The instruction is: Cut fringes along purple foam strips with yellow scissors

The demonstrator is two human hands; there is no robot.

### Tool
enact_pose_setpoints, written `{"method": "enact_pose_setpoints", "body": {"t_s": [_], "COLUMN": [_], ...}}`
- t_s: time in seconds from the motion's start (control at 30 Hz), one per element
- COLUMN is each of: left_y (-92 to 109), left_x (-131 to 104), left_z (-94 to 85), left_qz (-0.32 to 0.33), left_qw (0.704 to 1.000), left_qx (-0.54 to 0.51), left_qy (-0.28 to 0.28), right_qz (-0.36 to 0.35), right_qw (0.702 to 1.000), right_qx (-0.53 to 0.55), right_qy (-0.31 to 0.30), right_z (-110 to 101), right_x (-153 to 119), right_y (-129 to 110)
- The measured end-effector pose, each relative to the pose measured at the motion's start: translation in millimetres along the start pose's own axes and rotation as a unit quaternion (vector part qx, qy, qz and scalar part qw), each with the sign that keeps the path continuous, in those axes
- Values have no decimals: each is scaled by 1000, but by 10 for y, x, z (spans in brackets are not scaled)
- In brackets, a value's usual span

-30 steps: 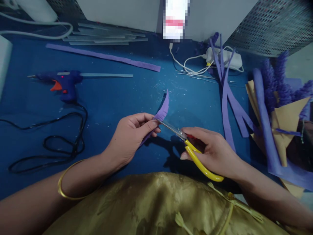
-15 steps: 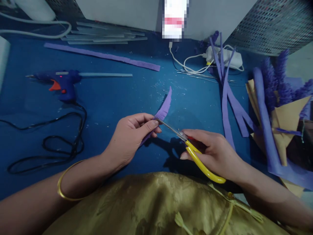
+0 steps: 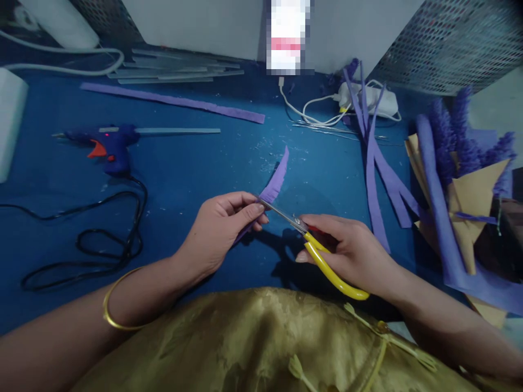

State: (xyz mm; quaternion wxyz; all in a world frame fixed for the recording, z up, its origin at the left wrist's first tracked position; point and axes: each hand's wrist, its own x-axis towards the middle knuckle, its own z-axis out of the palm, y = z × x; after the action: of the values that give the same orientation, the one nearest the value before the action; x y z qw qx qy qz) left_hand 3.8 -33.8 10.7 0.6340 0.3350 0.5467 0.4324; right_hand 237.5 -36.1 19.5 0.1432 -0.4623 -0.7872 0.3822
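Note:
A purple paper strip [image 3: 276,182] with fine slits along one edge is pinched between the thumb and fingers of my left hand [image 3: 229,226]. Its curved free end points up and away; the other end runs down behind my fingers. In my right hand [image 3: 347,245] is a pair of scissors [image 3: 330,272] with yellow handles. The scissor blades reach leftward to the strip, their tips right beside my left thumb. The blades look nearly closed on the paper.
A blue glue gun [image 3: 116,147] with a glue stick lies at the left, its black cord [image 3: 137,234] looped nearby. Behind are another purple strip [image 3: 171,102], glue sticks [image 3: 175,68] and a white power strip [image 3: 376,102]. Purple strips [image 3: 371,179] and wrapped purple flowers [image 3: 461,130] occupy the right.
The whole view has shifted slightly, so the table things appear a little lower. Both hands keep their hold on the strip and the scissors, with hardly any movement between them.

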Motion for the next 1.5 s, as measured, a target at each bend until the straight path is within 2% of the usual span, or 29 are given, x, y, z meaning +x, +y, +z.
{"method": "enact_pose_setpoints", "body": {"t_s": [0.27, 0.43, 0.63, 0.8, 0.97, 1.1, 1.23, 1.37, 1.5], "left_y": [-29, 36, 292, 575, 790, 857, 852, 826, 817], "left_x": [64, 75, 170, 241, 216, 177, 172, 212, 245], "left_z": [12, 90, 194, 244, 178, 100, 92, 99, 83], "left_qz": [49, 79, 142, 166, 174, 173, 140, 118, 83], "left_qw": [998, 997, 987, 980, 979, 979, 984, 989, 993], "left_qx": [26, 22, 49, 48, 7, -11, 11, 14, -10], "left_qy": [-11, -13, -58, -98, -104, -102, -110, -94, -86], "right_qz": [-3, -3, -17, -30, -44, -62, -56, -22, -18], "right_qw": [998, 997, 992, 988, 990, 992, 995, 992, 979], "right_qx": [-46, -40, -31, -45, -51, -44, 31, 123, 202], "right_qy": [42, 59, 120, 143, 126, 98, 82, 28, -21], "right_z": [8, -43, -162, -356, -550, -596, -581, -591, -606], "right_x": [54, 64, 50, 100, 229, 292, 291, 322, 385], "right_y": [5, 0, -5, -140, -364, -470, -418, -326, -279]}}
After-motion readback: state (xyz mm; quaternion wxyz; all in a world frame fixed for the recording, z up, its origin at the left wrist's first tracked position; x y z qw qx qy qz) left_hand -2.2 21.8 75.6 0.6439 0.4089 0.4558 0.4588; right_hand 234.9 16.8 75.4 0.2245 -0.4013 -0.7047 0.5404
